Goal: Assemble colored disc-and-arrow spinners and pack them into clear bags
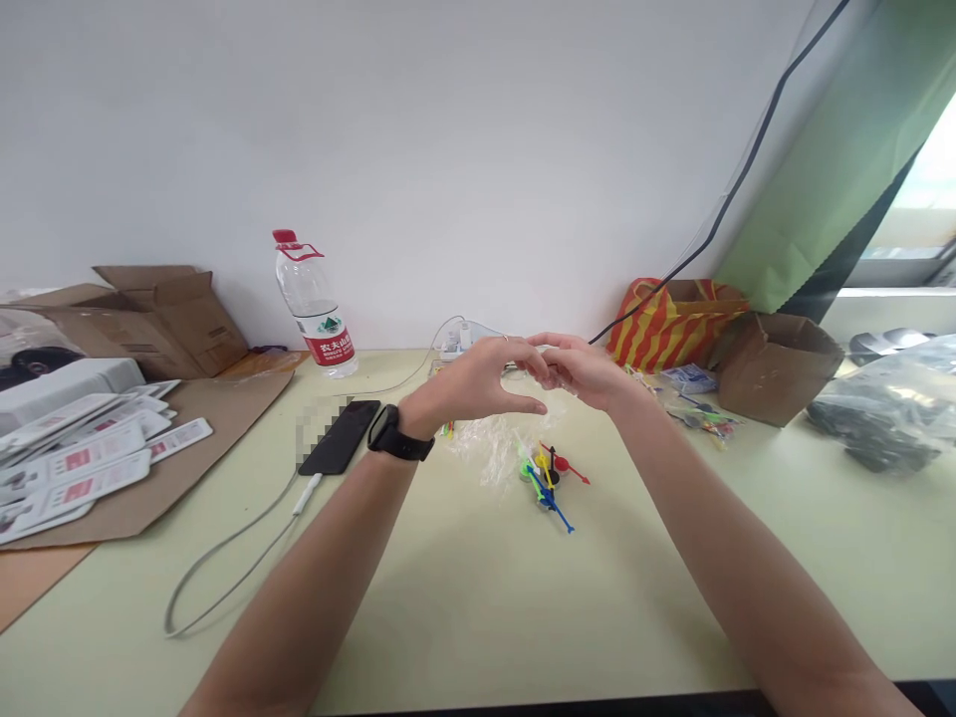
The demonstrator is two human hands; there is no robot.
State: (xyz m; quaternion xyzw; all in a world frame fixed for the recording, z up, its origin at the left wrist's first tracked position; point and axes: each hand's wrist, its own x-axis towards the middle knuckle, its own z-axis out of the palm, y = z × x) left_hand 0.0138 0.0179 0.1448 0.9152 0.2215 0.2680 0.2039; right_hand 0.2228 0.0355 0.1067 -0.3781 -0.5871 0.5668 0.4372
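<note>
Both hands are raised over the table, meeting at the fingertips. My left hand (489,376), with a black watch (399,434) on its wrist, has bent fingers and its thumb held well apart. Its fingertips overlap those of my right hand (589,372), whose index finger is stretched out; its other fingers are partly hidden. No object shows in either hand. Below them lies a small cluster of plastic arrow spinners (549,478) in blue, red, yellow, green and black. Crumpled clear plastic film (489,448) lies left of the spinners.
At left are a phone (340,438) with a white cable (216,553), a large water bottle (318,309), printed cards (97,463) and a cardboard box (164,319). To the right stand a striped bag (664,324), a brown box (781,368), bagged small parts (702,416) and clear plastic bags (888,408).
</note>
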